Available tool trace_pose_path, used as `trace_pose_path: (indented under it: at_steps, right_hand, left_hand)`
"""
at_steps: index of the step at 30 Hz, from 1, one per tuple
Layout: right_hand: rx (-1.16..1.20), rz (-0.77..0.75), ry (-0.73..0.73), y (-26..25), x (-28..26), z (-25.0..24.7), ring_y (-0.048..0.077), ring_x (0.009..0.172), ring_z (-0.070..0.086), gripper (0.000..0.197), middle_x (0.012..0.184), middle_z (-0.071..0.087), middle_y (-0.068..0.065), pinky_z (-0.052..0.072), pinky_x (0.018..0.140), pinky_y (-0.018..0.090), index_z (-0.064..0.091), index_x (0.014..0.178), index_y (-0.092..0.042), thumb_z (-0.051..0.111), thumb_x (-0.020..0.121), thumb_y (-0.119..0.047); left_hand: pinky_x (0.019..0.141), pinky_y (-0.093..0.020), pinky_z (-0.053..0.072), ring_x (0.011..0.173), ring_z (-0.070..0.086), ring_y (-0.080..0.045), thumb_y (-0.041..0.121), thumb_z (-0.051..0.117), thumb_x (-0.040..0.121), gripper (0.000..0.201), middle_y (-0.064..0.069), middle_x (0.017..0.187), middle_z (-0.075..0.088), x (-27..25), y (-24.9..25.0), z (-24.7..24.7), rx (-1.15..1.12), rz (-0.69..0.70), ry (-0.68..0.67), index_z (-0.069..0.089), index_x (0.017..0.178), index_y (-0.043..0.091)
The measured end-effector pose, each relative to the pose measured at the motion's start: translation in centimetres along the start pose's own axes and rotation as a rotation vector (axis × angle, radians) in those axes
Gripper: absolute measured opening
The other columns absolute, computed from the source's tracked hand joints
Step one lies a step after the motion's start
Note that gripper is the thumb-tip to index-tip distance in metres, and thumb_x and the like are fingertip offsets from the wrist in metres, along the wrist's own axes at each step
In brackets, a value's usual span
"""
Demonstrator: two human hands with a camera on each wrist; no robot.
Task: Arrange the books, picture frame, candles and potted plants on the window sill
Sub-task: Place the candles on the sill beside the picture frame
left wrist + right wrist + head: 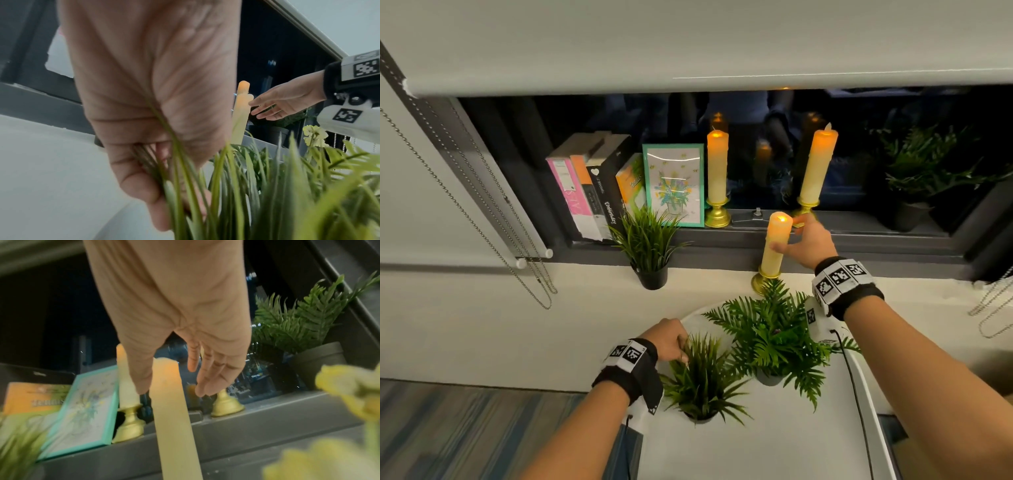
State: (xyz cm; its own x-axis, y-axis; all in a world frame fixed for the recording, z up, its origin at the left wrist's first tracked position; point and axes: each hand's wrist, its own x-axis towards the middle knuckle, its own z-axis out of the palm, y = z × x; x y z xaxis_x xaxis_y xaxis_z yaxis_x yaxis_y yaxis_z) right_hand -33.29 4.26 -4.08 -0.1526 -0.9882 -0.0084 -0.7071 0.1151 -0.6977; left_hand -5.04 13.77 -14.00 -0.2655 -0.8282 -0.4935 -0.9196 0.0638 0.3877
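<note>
My left hand (671,342) pinches the blades of a grass plant (702,380) standing in its pot on the round white table (774,445); in the left wrist view its fingers (154,162) curl round the blades (236,186). My right hand (791,236) is open at the upper part of a lit cream candle (774,253). The thumb is on one side and the straight fingers (205,378) on the other. The candle's gold base stands on the white ledge below the dark window sill (859,222).
On the sill stand several books (592,185), a teal picture frame (674,185), two lit candles (717,168) (816,164) and a fern pot (914,171). Another grass plant (649,246) sits on the ledge, a fern (774,339) on the table. Blind chains (482,219) hang left.
</note>
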Motion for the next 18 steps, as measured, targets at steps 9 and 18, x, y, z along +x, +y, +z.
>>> trace_pose_path:
  at_steps: [9,18]
  right_hand:
    - [-0.027,-0.098,0.134,0.0,-2.9,-0.3,0.029,0.122,0.049,0.077,0.135,0.041,0.013,0.042,0.101,0.041,0.039,0.134,-0.011,0.083,0.071,-0.024]
    - [-0.032,-0.228,0.176,-2.0,-4.8,-1.0,0.027,0.112,0.052,0.07,0.127,0.043,0.012,0.045,0.092,0.038,0.04,0.129,-0.013,0.081,0.073,-0.018]
  left_hand:
    - [0.071,-0.023,0.045,0.074,0.058,-0.014,0.016,0.074,0.081,0.015,-0.004,0.08,0.064,-1.9,-0.9,-1.1,-0.077,0.072,0.071,0.07,0.082,0.001]
    - [0.064,-0.005,0.04,0.067,0.06,0.009,0.007,0.071,0.082,0.012,0.011,0.071,0.063,-4.9,-0.1,-6.4,-0.148,0.183,0.185,0.069,0.079,-0.005]
